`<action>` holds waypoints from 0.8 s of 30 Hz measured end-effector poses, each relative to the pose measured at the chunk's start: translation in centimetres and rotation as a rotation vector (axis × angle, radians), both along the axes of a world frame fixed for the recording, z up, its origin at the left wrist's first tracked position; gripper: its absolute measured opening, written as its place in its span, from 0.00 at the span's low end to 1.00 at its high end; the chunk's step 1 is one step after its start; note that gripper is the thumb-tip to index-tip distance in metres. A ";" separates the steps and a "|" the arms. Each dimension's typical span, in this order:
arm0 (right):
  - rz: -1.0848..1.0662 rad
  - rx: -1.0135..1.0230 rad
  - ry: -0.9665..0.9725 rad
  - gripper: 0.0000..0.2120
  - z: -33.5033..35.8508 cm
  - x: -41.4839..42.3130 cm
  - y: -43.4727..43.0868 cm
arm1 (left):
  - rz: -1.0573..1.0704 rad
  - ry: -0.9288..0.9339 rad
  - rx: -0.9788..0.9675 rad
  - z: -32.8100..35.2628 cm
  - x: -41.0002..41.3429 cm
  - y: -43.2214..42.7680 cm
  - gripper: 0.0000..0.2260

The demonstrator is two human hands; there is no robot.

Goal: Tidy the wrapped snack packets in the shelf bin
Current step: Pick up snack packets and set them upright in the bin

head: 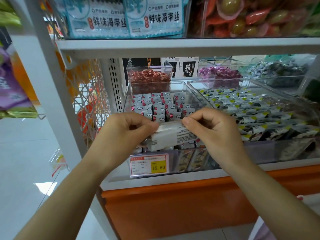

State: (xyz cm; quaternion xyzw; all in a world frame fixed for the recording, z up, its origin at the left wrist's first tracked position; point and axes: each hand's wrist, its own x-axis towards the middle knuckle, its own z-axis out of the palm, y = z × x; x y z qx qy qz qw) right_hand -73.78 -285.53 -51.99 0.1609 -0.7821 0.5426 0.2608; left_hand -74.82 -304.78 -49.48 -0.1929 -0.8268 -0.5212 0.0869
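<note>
1. Hands: left hand [129, 129] and right hand [210, 129] each pinch an end of a white packet [170, 135].
2. Packet sits above the front of the clear bin [173, 160], over rows of upright packets [161, 106].

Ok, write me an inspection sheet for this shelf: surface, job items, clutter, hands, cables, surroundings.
Surface: white shelf board carrying clear bins, orange panel beneath.
Job's things: white wrapped snack packets stand in rows in the left clear bin; one white packet with printed text is held above the bin's front.
Clutter: price tag reading 15.80 on the bin front.
Grippers: left hand pinches the packet's left end; right hand pinches its right end.
Cables: nothing seen.
Surroundings: neighbouring bin of black-and-yellow packets on the right; tub of red sweets behind; blue seaweed packs on the shelf above.
</note>
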 end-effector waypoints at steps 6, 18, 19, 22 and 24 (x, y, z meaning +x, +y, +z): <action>-0.021 -0.046 -0.020 0.07 -0.2 -0.1 -0.1 | 0.003 0.050 -0.022 0.0 0.0 -0.3 0.07; 0.205 -0.308 -0.334 0.06 0.8 -0.8 1.8 | -0.036 0.009 -0.037 -0.4 -0.2 0.2 0.10; 0.202 -0.313 -0.331 0.06 0.6 -0.9 1.8 | -0.031 0.012 -0.033 -0.6 -0.2 0.3 0.10; 0.206 -0.341 -0.322 0.10 0.0 -1.0 1.4 | 0.017 0.032 -0.016 -1.0 -0.3 0.6 0.08; 0.245 -0.358 -0.310 0.16 -0.1 -0.8 1.0 | 0.093 0.060 0.013 -1.1 -0.6 0.7 0.07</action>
